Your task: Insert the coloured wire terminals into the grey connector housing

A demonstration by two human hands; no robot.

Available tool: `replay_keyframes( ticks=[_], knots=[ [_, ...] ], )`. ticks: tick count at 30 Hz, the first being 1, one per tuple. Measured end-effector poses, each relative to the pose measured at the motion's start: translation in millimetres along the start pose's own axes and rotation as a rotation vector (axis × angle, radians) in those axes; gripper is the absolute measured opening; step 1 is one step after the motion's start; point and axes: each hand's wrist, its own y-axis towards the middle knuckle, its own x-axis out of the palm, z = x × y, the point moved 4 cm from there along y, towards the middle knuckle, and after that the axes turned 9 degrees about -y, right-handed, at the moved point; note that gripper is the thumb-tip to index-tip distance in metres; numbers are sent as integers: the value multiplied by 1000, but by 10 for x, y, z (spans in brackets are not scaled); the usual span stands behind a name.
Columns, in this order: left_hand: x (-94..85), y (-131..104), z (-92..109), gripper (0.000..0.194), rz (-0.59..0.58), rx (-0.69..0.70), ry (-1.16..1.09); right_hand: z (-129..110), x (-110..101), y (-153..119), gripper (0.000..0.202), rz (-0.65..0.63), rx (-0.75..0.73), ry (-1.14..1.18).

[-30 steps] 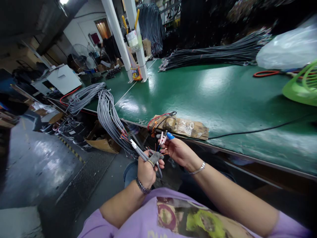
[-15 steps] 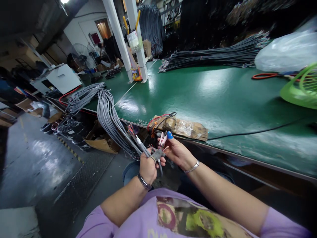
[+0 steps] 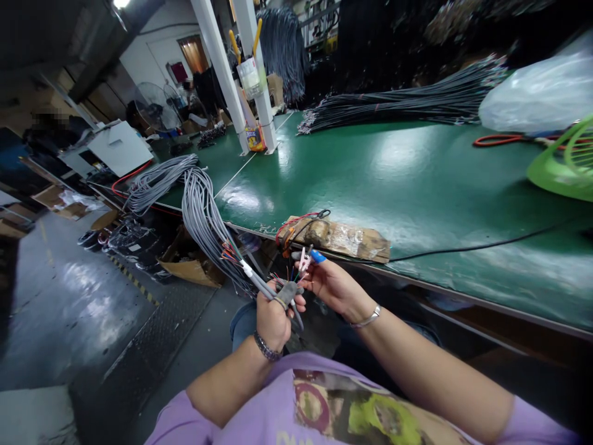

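Observation:
My left hand (image 3: 274,321) is closed around a grey cable (image 3: 259,285), whose white-banded end fans out into thin coloured wires (image 3: 230,252). A grey wrap with a band covers its thumb. More fine wires (image 3: 290,276) splay out beside that thumb. Just to the right, my right hand (image 3: 334,289) has bent fingers by these wires, and a blue cover sits on one fingertip. A pale pink clip (image 3: 304,259) stands upright beside that fingertip. What exactly the right fingers pinch is too small to make out.
A taped wooden block (image 3: 352,241) with red and black leads lies at the edge of the green table (image 3: 407,179). Grey cable bundles (image 3: 204,204) hang over that edge at left. Black cables (image 3: 393,105), a plastic bag (image 3: 532,93) and a green basket (image 3: 560,164) are farther back.
My left hand has shifted slightly left, and the cable's wire end has swung left and down. The right hand has moved a little right, its blue-covered fingertip now tilted more to the left.

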Motion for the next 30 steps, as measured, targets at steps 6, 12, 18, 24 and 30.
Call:
replay_keyframes(
  ticks=[6, 12, 18, 24, 30],
  knots=[
    [82, 37, 4, 31, -15, 13, -20, 4, 39, 22, 37, -56, -14, -10],
    [106, 90, -52, 31, 5, 12, -10, 32, 58, 49, 44, -92, -24, -35],
    [70, 89, -87, 32, 2, 13, 27, 42, 60, 62, 42, -69, -42, -27],
    [20, 42, -84, 34, 16, 3, 41, 62, 24, -32, 44, -75, 43, 15],
    [-86, 10, -146, 31, -16, 9, 101, -2, -44, -182, 32, -65, 6, -422]
  ],
)
